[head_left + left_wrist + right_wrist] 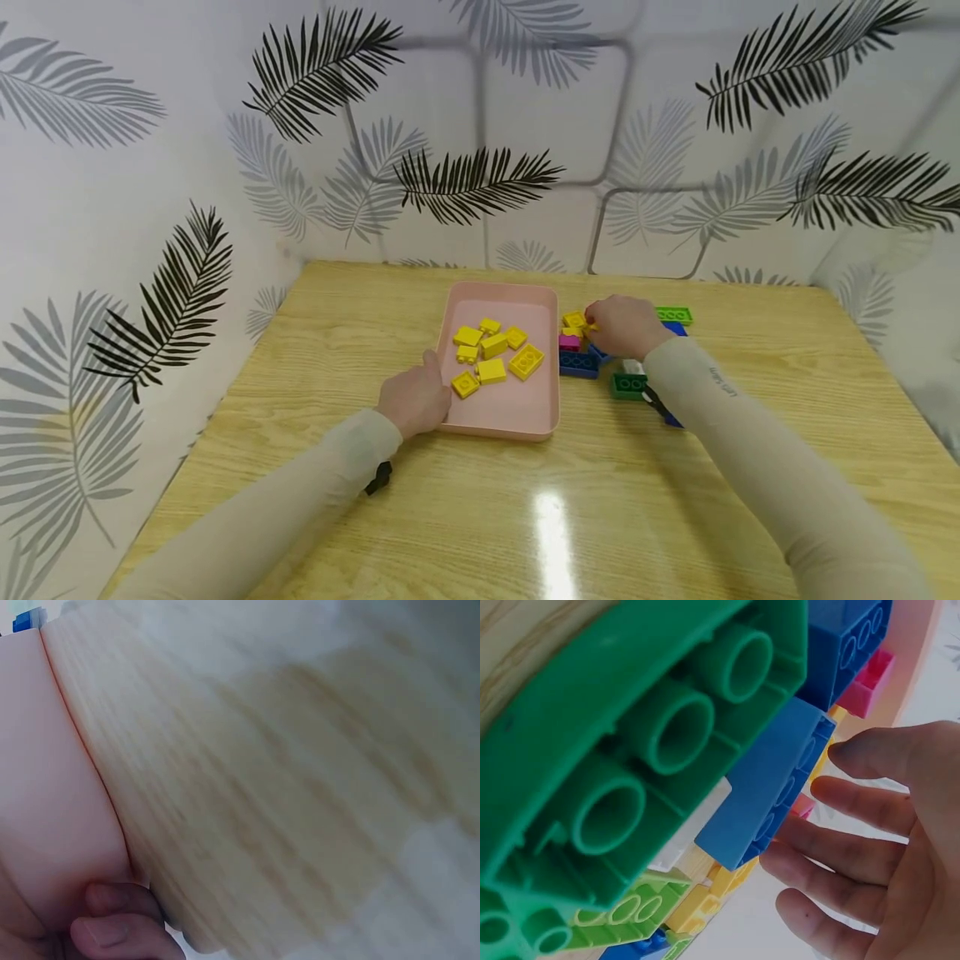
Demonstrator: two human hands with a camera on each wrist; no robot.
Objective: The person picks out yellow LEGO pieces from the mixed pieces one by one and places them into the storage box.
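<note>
A shallow pink tray [495, 429] lies on the table with several yellow toy building bricks [527, 361] inside. My left hand [415, 398] grips the tray's near left corner, its fingertips [112, 930] curled at the tray's wall in the left wrist view. To the right of the tray, my right hand [626, 327] reaches over loose bricks, fingertips right at a yellow brick [575, 319]. The right wrist view shows that hand's fingers [847, 847] spread and loosely bent, beside a blue brick [769, 780] and a large green brick [652, 750].
Around the right hand lie a magenta brick [569, 342], a dark blue brick [578, 364], a dark green brick [628, 386] and a light green brick [674, 315]. The wooden table [337, 333] meets a leaf-patterned wall [525, 225] behind.
</note>
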